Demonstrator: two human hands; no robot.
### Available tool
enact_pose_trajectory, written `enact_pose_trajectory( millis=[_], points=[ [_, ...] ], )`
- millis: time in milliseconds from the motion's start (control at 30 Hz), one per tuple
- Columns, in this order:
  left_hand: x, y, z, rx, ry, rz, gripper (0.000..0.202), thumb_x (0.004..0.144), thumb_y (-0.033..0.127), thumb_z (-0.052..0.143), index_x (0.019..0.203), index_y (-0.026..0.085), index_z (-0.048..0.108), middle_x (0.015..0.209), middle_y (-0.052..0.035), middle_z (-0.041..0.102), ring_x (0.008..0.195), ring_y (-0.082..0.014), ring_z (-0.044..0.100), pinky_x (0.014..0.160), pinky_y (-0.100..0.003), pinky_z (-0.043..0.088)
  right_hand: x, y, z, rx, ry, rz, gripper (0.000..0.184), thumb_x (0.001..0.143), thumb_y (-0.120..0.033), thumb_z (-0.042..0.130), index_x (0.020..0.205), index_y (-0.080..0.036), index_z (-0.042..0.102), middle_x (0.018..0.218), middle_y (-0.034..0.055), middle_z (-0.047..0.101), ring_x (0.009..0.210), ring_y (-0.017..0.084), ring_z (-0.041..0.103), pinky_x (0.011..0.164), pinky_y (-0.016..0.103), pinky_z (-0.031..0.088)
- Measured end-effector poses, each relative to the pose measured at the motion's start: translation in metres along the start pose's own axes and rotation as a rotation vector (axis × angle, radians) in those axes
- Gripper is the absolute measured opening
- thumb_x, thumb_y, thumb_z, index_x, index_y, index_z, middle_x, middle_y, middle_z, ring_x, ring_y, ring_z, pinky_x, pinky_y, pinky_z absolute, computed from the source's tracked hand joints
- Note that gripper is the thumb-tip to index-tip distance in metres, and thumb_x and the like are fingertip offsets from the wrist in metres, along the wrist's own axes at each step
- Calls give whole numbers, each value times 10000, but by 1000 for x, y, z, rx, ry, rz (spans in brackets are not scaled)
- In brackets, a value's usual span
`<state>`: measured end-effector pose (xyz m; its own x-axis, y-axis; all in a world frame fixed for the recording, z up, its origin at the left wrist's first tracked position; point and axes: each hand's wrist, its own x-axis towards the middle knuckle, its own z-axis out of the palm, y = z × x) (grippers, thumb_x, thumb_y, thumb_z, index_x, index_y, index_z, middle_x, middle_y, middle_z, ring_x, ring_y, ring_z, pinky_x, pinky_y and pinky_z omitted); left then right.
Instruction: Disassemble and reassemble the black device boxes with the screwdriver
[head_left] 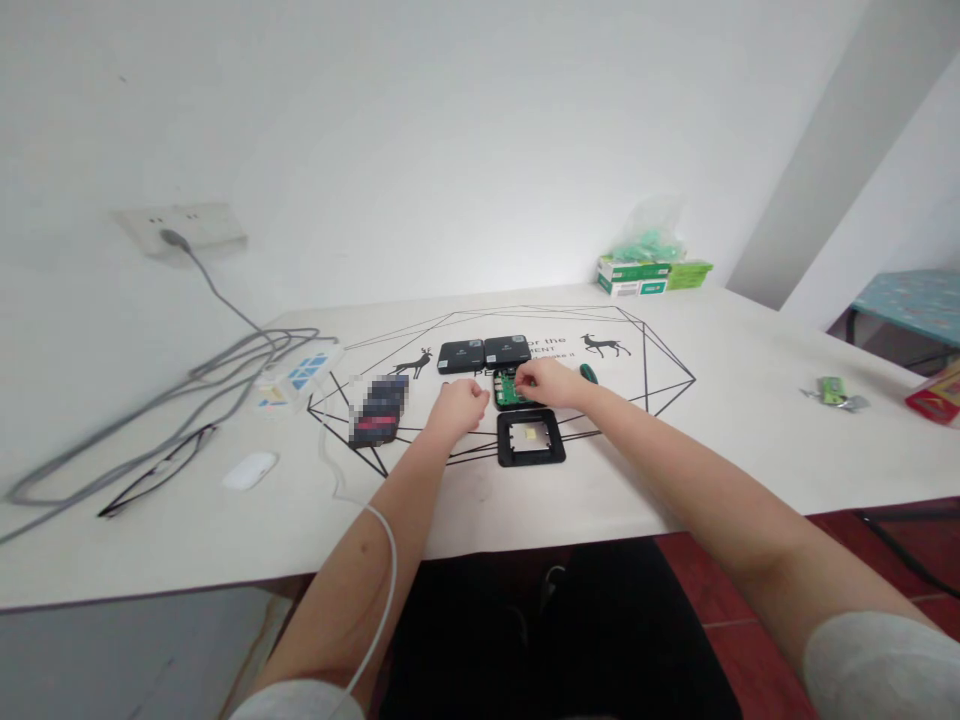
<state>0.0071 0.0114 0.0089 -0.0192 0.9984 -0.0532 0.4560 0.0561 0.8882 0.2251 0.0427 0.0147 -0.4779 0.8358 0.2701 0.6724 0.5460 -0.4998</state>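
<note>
My right hand (551, 383) is over a green circuit board (507, 388) that sits in a black case. Its fingers are pinched at the board's surface; whatever may be between them is too small to make out. Just left of the board, my left hand (460, 406) is closed with the fingertips together, and anything in it is hidden. Below the board lies a square black cover (504, 450) with a metal plate inside. Two black boxes, one on the left (460, 357) and one on the right (508, 350), rest behind my hands. A green handle (588, 374) shows beyond my right wrist.
To the left are a blurred phone (379, 412), a white rounded case (250, 470), glasses (157, 474), a power strip (298, 378) and grey cables (217, 372). Green boxes (634, 272) stand at the back right. A thin white cable (393, 560) crosses my left forearm.
</note>
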Motion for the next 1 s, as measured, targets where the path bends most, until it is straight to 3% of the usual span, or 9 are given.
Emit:
enact_pose_trajectory(
  millis=[100, 200, 267, 367, 567, 733, 867, 1000],
  points=[
    [4, 1, -2, 92, 101, 99, 268, 786, 98, 745, 630, 237, 578, 855, -103, 735, 1155, -322, 683, 1021, -360, 506, 21, -5, 8, -20, -75, -17, 176, 673, -70, 758, 753, -223, 795, 794, 46, 781, 749, 211, 655, 735, 305, 468],
    [7, 0, -8, 163, 136, 159, 198, 754, 63, 747, 730, 232, 647, 1054, -125, 739, 1263, -335, 614, 1148, -391, 414, 42, -8, 14, -50, -122, -14, 185, 611, -41, 762, 653, -220, 782, 731, 66, 775, 728, 252, 687, 739, 336, 494],
    [10, -3, -14, 212, 141, 170, 218, 695, 58, 798, 734, 224, 663, 1073, -131, 726, 1289, -360, 587, 1175, -418, 386, 53, -10, 15, -70, -132, -9, 170, 599, -51, 775, 619, -220, 777, 724, 80, 779, 749, 279, 713, 764, 357, 515],
    [13, -7, -20, 328, 106, 191, 236, 628, 88, 877, 666, 217, 684, 988, -134, 714, 1272, -414, 574, 1162, -473, 388, 64, -13, 15, -104, -148, -7, 165, 585, -64, 801, 602, -226, 776, 726, 79, 786, 767, 285, 730, 781, 363, 538],
    [20, -16, -14, 502, 100, 272, 187, 783, 129, 803, 642, 207, 708, 992, -157, 708, 1222, -410, 586, 1128, -498, 403, 70, -20, 15, -202, -194, -6, 196, 565, -46, 808, 574, -237, 765, 684, 67, 771, 781, 280, 734, 790, 370, 564],
    [24, -18, -10, 621, 147, 299, 127, 912, 189, 684, 811, 191, 762, 1135, -188, 689, 1289, -409, 545, 1129, -520, 407, 73, -27, 14, -271, -262, 16, 178, 572, -67, 805, 690, -199, 828, 760, 100, 811, 849, 295, 766, 796, 342, 582],
    [27, -18, -16, 870, 221, 288, 239, 999, 193, 545, 1004, 178, 784, 1186, -193, 690, 1256, -389, 574, 1044, -507, 476, 74, -30, 11, -318, -347, 27, 252, 610, -126, 802, 853, -124, 868, 879, 138, 839, 883, 305, 783, 793, 309, 579],
    [30, -17, -18, 748, 299, 313, 274, 1027, 178, 504, 1093, 163, 770, 1159, -167, 732, 1163, -319, 658, 1013, -419, 502, 73, -30, 10, -343, -363, 21, 305, 675, -173, 780, 958, -107, 870, 949, 139, 845, 909, 292, 779, 798, 290, 565]
  ],
)
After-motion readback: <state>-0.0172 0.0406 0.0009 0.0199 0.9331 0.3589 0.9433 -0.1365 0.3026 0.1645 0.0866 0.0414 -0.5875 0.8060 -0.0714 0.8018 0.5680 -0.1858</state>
